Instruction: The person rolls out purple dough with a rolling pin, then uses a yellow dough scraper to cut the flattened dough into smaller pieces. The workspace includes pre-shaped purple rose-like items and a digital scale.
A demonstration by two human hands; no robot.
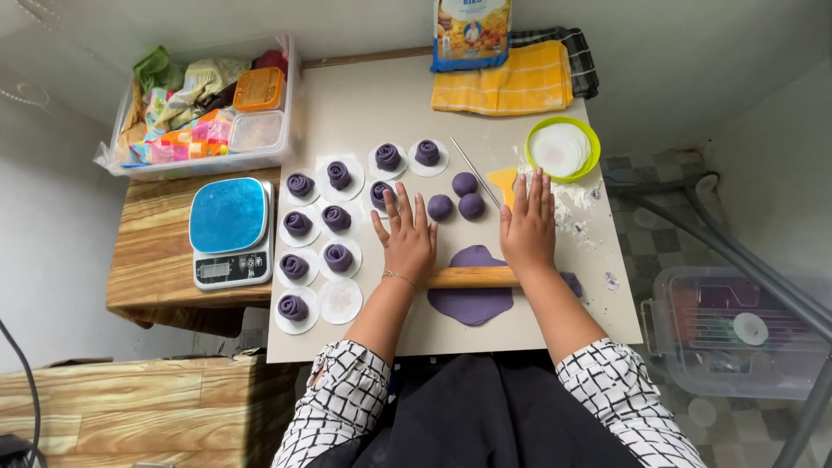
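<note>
Both hands lie flat, fingers spread, left hand [407, 238] and right hand [528, 227], pressing a wooden rolling pin [472, 277] across a flattened purple dough sheet [471, 300] on the pale board [381, 104]. 3 purple dough balls [457, 197] sit just beyond, seemingly unrolled.

Both arms are bare from elbow to fingertips. The sleeves [347, 390] are white with a thin black grid check — loose, ending near the elbows. A thin bracelet [399, 277] circles the left wrist, just beside the rolling pin [472, 276]. A dark garment [472, 416] covers the lap.
</note>
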